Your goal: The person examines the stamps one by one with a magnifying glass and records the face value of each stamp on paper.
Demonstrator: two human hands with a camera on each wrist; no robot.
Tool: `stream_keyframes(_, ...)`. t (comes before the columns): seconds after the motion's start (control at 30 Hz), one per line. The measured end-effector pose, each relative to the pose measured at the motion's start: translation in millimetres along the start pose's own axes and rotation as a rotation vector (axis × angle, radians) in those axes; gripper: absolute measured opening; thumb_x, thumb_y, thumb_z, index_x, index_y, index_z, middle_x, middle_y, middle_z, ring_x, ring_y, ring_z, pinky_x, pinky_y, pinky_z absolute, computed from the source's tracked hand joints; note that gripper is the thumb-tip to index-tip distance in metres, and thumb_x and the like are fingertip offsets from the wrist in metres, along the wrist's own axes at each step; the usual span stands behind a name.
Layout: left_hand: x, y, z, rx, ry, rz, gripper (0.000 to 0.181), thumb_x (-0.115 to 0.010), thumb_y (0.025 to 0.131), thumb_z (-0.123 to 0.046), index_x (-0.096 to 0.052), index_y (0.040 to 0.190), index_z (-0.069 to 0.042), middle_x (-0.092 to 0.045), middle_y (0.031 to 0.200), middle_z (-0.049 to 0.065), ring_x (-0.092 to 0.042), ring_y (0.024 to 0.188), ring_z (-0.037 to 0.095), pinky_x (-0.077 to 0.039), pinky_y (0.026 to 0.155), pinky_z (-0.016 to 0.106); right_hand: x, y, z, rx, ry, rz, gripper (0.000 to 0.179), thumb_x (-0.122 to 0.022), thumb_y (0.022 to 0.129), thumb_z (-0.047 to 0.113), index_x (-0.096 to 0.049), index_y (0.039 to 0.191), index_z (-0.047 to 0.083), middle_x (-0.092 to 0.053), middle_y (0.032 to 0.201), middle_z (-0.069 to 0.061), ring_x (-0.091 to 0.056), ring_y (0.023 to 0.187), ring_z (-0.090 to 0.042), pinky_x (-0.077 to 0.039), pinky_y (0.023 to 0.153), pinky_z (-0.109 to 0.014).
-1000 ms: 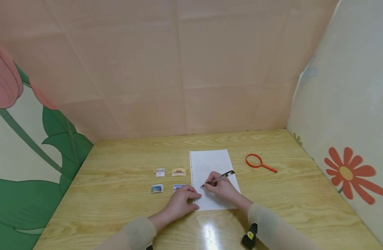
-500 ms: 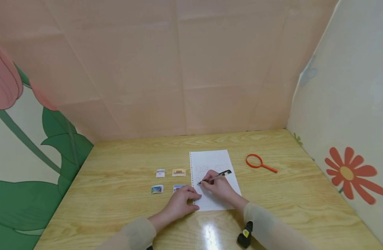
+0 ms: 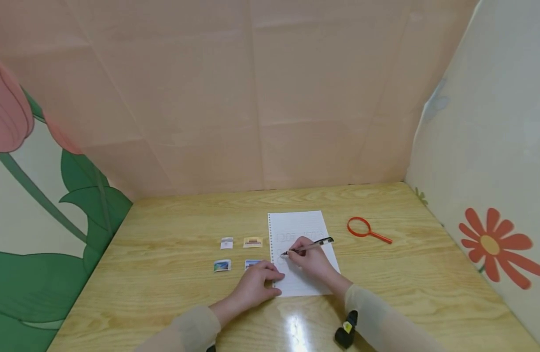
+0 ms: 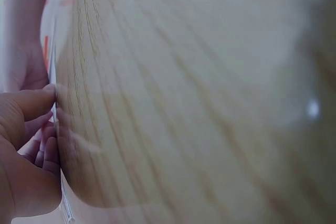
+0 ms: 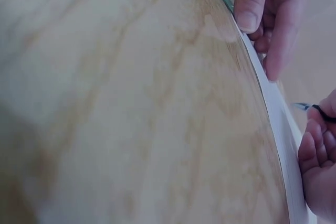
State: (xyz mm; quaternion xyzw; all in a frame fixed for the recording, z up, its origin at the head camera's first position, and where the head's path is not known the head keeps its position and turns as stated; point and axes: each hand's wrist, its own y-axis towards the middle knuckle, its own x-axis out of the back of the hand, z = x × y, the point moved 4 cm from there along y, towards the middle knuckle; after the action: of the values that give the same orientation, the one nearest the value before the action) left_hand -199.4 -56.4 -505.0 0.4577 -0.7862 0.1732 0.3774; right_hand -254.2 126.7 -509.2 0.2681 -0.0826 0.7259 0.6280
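Observation:
A white lined sheet of paper [image 3: 296, 221] with punched holes down its left edge lies on the table, bearing faint handwriting. My right hand [image 3: 313, 260] pinches a black-capped pen [image 3: 316, 244], its tip at the paper's left part. In the right wrist view the pen tip [image 5: 301, 106] pokes out from the curled fingers. My left hand [image 3: 254, 286] rests at the paper's lower left edge, thumb and fingertips on it. Beside that hand lies a small blue picture stamp [image 3: 252, 263], partly covered by it.
Left of the paper are more small stamps: a pale one [image 3: 226, 243], a yellowish one [image 3: 253, 242] and a blue-green one [image 3: 222, 265]. A red magnifying glass [image 3: 369, 230] lies to the right on the wooden table [image 3: 173, 244]. Patterned walls stand on both sides.
The right hand shifted left and slightly up across the paper with the pen, then the pen tip moved slightly right. My left hand stays in place.

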Motion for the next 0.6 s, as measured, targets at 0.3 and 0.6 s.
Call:
stream_keyframes(0.3, 0.3, 0.0, -1.7, 0.01, -0.001, 0.003, 0.036, -0.083, 0.081, -0.02, -0.075, 0.115, -0.014, -0.06, 0.108, -0.007, -0.055, 0.1, 0.01, -0.047, 0.09, 0.03, 9, 1.6, -4, -0.095, 0.044, -0.036, 0.013, -0.072, 0.082, 0.001, -0.062, 0.082, 0.009, -0.058, 0.07, 0.002, -0.053, 0.059, -0.011, -0.042, 0.053, -0.021)
stream_keyframes(0.6, 2.6, -1.8, -4.3, 0.003, -0.015, 0.002, 0.036, -0.083, 0.081, -0.018, -0.075, 0.115, -0.012, -0.061, 0.108, -0.005, -0.056, 0.1, 0.011, -0.048, 0.089, 0.03, 12, 2.3, -4, -0.035, -0.01, -0.013, 0.014, -0.074, 0.082, 0.002, -0.062, 0.081, 0.011, -0.057, 0.07, 0.004, -0.053, 0.062, -0.011, -0.043, 0.057, -0.021)
